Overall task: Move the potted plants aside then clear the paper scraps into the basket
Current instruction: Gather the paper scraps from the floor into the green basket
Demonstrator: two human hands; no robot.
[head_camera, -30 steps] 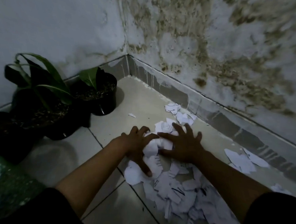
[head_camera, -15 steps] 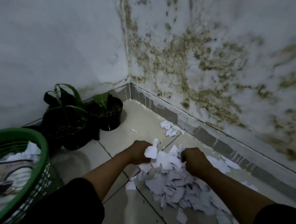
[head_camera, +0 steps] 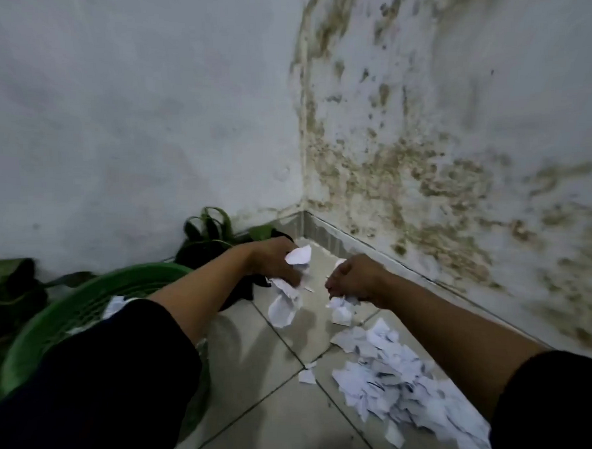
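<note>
My left hand [head_camera: 272, 261] grips a bunch of white paper scraps [head_camera: 289, 292] lifted above the tiled floor, some hanging loose below it. To its right, my right hand [head_camera: 357, 279] clutches a smaller wad of scraps [head_camera: 341, 307]. A heap of torn paper [head_camera: 403, 377] lies on the floor at the lower right. The green basket [head_camera: 78, 302] stands at the lower left, partly behind my left arm, with some paper inside. Potted plants [head_camera: 208, 240] sit against the left wall behind my left forearm.
Another leafy plant [head_camera: 7, 284] stands at the far left beside the basket. Two stained walls meet in a corner [head_camera: 302, 217] just beyond my hands. One small scrap [head_camera: 307, 376] lies on the tile joint.
Both hands have risen off the heap with fistfuls of scraps and moved left toward the basket. My view has tilted up and shifted.
</note>
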